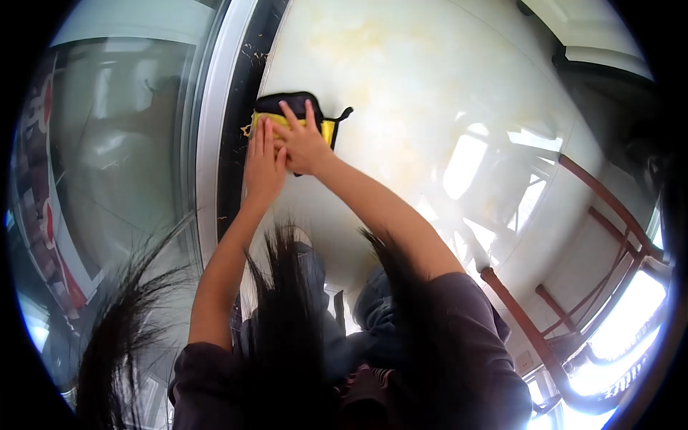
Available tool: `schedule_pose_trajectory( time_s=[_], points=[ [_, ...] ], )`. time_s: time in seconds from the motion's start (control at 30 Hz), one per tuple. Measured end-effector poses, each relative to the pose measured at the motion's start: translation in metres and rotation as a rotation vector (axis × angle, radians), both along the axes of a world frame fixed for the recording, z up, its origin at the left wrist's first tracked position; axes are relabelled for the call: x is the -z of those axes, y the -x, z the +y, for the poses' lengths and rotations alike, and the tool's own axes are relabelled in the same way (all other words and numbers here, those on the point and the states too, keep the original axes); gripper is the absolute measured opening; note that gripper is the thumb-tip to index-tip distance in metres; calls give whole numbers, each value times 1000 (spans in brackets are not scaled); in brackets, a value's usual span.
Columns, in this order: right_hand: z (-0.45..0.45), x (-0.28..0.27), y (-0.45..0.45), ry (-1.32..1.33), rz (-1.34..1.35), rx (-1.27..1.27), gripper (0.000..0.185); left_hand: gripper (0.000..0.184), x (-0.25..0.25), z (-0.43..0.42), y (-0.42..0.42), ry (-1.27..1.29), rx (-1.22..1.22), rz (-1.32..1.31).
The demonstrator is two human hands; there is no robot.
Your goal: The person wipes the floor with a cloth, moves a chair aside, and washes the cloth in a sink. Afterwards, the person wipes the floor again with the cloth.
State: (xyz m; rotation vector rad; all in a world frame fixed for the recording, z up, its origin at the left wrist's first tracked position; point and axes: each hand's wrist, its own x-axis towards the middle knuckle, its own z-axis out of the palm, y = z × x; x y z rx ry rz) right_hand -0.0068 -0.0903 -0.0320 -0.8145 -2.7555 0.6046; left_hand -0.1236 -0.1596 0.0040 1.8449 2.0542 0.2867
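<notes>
Jeans (376, 304): legs bent, below the forearms.
Left hand (265, 175): fingers extended, close together, tips resting on the cloth's near left part; not clenched.
Right hand (304, 145): fingers released and spread, laid flat across the cloth.
Cloth (287, 102): black and yellow, beneath both hands, on the pale floor (401, 79) beside the dark strip (246, 79); black loop (344, 115) extending right.
Door frame (221, 93): white, left of the strip.
Brown frame (519, 315): right side, well apart from the cloth.

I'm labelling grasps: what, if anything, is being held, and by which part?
No grip shows: the left hand and right hand rest extended fingers on the yellow-and-black cloth.
</notes>
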Motion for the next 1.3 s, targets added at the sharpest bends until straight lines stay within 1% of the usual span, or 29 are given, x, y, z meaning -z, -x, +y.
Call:
schedule_pose_trajectory(
  time_s=[0.07, 0.2, 0.27, 0.3, 0.33, 0.4, 0.43, 0.47, 0.5, 0.53, 0.57, 0.6, 0.63, 0.67, 0.7, 0.73, 0.77, 0.8, 0.87, 0.9, 0.93, 0.97, 1.0, 1.07, 1.13, 1.17, 1.2, 1.27, 1.3],
  points=[
    [-25, 0, 4, 13, 107, -56, 47, 58, -7, -31, -1, 10, -8, 0],
    [-45, -7, -24, 59, -28, -225, 49, 61, -2, -65, -26, 9, -88, -96],
    [-54, -4, -57, 83, 42, -216, 51, 64, 0, -73, -45, -84, 41, -175],
    [-57, -9, -78, 116, -13, -216, 52, 67, -1, -78, -59, -5, 63, -213],
    [-63, -12, -104, 135, -66, -183, 54, 67, -5, -76, -75, -5, 71, -220],
    [-76, -23, -174, 177, -244, -159, 65, 71, -17, -70, -110, 178, 355, -415],
    [-85, -28, -217, 209, -326, -144, 67, 70, -14, -67, -130, 196, 523, -451],
    [-95, -39, -255, 241, -417, -95, 63, 69, -8, -65, -153, 212, 687, -482],
    [-112, -44, -291, 258, -451, 6, 57, 66, -3, -64, -179, 172, 768, -541],
    [-123, -61, -314, 302, -529, 63, 57, 63, 0, -63, -203, 132, 847, -599],
    [-133, -72, -329, 274, -555, 147, 56, 57, 2, -61, -223, 149, 941, -571],
    [-140, -75, -330, 261, -559, 157, 56, 52, 4, -55, -236, 158, 1032, -538],
    [-147, -77, -330, 295, -508, 295, 55, 52, -1, -46, -239, 145, 1033, -537],
    [-154, -79, -329, 337, -454, 432, 54, 48, -7, -43, -241, 233, 927, -616],
    [-157, -77, -314, 268, -304, 501, 52, 44, -16, -36, -241, 318, 821, -685],
    [-153, -81, -292, 188, -194, 504, 49, 44, -26, -29, -234, 315, 828, -677],
    [-148, -78, -266, 121, -33, 514, 46, 42, -39, -27, -218, 168, 623, -749],
    [-140, -68, -240, 133, 119, 423, 45, 40, -46, -27, -201, 18, 416, -813],
    [-126, -48, -177, 176, 237, 316, 48, 41, -44, -24, -163, -133, 289, -511],
    [-110, -51, -149, 282, 200, 220, 52, 43, -35, -27, -140, -167, 243, -399],
    [-100, -38, -129, 227, 181, 105, 58, 46, -21, -34, -117, -203, 197, -285],
    [-96, -24, -113, 212, 72, 38, 62, 50, -4, -47, -95, -145, 165, -279],
    [-88, -19, -104, 163, 76, -8, 63, 53, -2, -51, -86, -85, 124, -270],
    [-67, -9, -103, 115, 113, -168, 61, 54, 11, -51, -84, -118, 107, -253],
    [-45, -9, -104, 141, 100, -164, 62, 56, 12, -36, -83, -149, 82, -234],
    [-33, -11, -105, 166, 81, -163, 64, 56, 15, -20, -80, -144, 130, -188],
    [-19, -10, -103, 179, 32, -133, 65, 56, 16, -2, -79, -137, 176, -145],
    [9, -11, -110, 171, 94, -31, 63, 56, 19, 41, -82, -165, 246, -162],
    [23, -6, -115, 149, 108, 24, 61, 56, 17, 63, -88, -134, 272, -161]
  ],
)
